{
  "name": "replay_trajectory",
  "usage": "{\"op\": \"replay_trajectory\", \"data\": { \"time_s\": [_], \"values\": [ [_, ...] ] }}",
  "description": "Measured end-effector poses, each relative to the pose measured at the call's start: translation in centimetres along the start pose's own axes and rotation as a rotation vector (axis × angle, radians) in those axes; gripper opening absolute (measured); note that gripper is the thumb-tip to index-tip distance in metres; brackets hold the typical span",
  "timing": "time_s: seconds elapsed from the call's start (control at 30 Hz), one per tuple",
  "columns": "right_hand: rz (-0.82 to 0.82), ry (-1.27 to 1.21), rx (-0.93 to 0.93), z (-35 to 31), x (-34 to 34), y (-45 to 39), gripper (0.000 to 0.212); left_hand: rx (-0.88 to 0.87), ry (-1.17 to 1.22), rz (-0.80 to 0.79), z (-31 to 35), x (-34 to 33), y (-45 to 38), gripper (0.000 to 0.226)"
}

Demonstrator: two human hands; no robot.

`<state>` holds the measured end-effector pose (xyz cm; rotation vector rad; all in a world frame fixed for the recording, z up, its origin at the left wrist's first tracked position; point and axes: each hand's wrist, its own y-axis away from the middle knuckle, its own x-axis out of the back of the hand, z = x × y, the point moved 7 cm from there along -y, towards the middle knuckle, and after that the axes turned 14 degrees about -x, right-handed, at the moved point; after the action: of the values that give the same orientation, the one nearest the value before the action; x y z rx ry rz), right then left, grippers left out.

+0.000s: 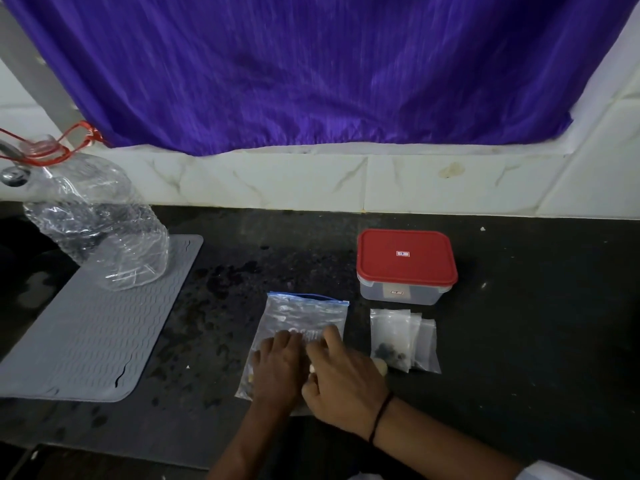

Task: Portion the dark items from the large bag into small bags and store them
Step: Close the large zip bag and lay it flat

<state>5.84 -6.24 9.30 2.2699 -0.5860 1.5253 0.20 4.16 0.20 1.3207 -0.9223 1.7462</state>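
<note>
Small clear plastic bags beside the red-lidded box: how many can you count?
3, overlapping: front small clear plastic bag holding dark bits, middle one, rightmost. More may hide beneath.

A purple pleated curtain (pixel 294 71) fills the upper frame, hanging down to a white ledge. Below it runs a band of white marble-patterned wall tiles (pixel 277 183), one stained at centre right. A dark speckled countertop (pixel 536 323) spans the lower frame. A grey ribbed mat (pixel 93 334) lies at lower left of the counter. Lighting is dim and even.
</note>
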Motion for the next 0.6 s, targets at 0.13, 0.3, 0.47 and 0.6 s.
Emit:
{"op": "replay_trajectory", "data": {
  "time_s": [0.13,0.3,0.47,0.6],
  "values": [
    [0.291,-0.066,0.229,-2.7,1.9,-0.7,0.02,-0.047,0.076,0.034,1.1,0.0,0.8,0.043],
    [0.332,0.125,0.428,-2.0,-0.8,-2.5,0.027,0.035,0.529,0.296,-1.3,0.1,1.0,0.023],
    [0.19,0.178,0.361,0.9,-5.2,-3.1,0.025,0.128,0.603,0.469,-2.6,2.0,1.6,0.023],
    [-0.045,0.157,0.34,2.3,-7.6,-1.9,0.053,0.118,0.521,0.412,-2.2,1.9,1.2,0.032]
  ]
}}
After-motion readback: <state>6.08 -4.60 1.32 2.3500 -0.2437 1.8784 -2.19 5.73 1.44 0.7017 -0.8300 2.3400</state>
